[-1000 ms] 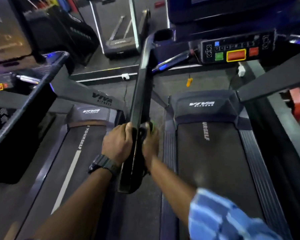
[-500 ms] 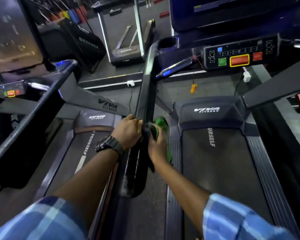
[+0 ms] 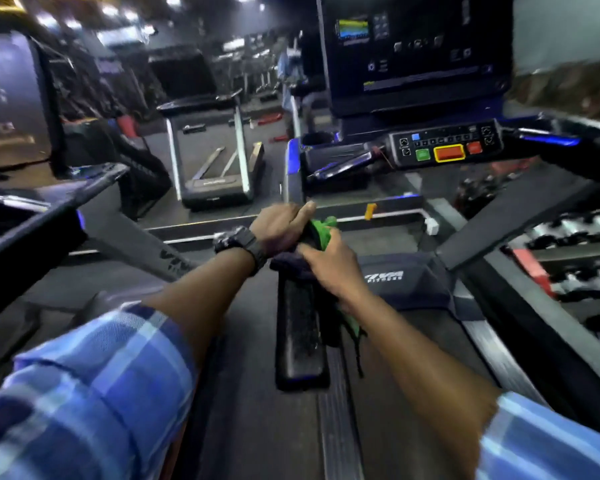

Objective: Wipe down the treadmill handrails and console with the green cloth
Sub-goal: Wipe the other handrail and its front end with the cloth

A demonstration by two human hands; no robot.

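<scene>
Head view: left hand (image 3: 279, 230) grips the black padded handrail (image 3: 300, 327); right hand (image 3: 333, 268) presses the crumpled green cloth (image 3: 321, 230) against its right edge, near end free.

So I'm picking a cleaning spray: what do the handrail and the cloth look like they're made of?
The handrail looks like hard black plastic or a coated pad with a matte, slightly scuffed finish; pale specks show on its top. The green cloth looks like soft woven fabric, maybe microfibre: it bunches and hangs limp below the right hand.
</scene>
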